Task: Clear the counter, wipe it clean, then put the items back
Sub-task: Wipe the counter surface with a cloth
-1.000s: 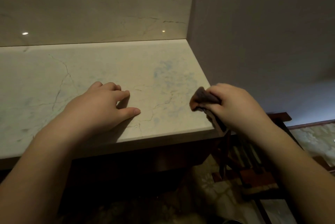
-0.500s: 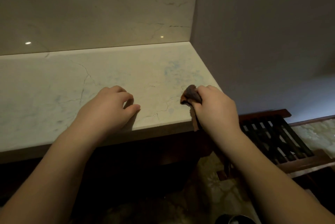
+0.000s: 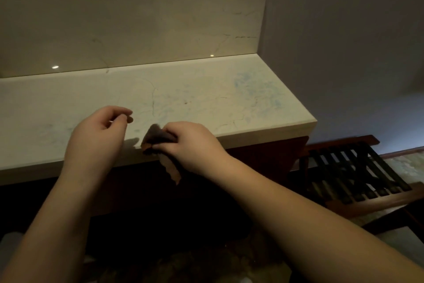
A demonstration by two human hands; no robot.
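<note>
A pale marble counter (image 3: 206,94) runs from the left edge of the view to a corner at the right, with faint blue smears on its surface. My right hand (image 3: 192,145) grips a small dark brown cloth (image 3: 156,138) at the counter's front edge, and a strip of the cloth hangs down over the edge. My left hand (image 3: 101,131) hovers just left of the cloth, raised off the counter, with its fingers loosely curled and thumb near the fingertips, holding nothing.
A marble backsplash (image 3: 137,30) rises behind the counter and a plain wall closes the right side. A dark wooden slatted rack (image 3: 358,175) stands low at the right, beside the counter's end. Below the counter is a dark cabinet front.
My right hand has carried the cloth leftward along the front edge. My left hand has lifted off the counter and its fingers have curled in. The view has tilted up.
</note>
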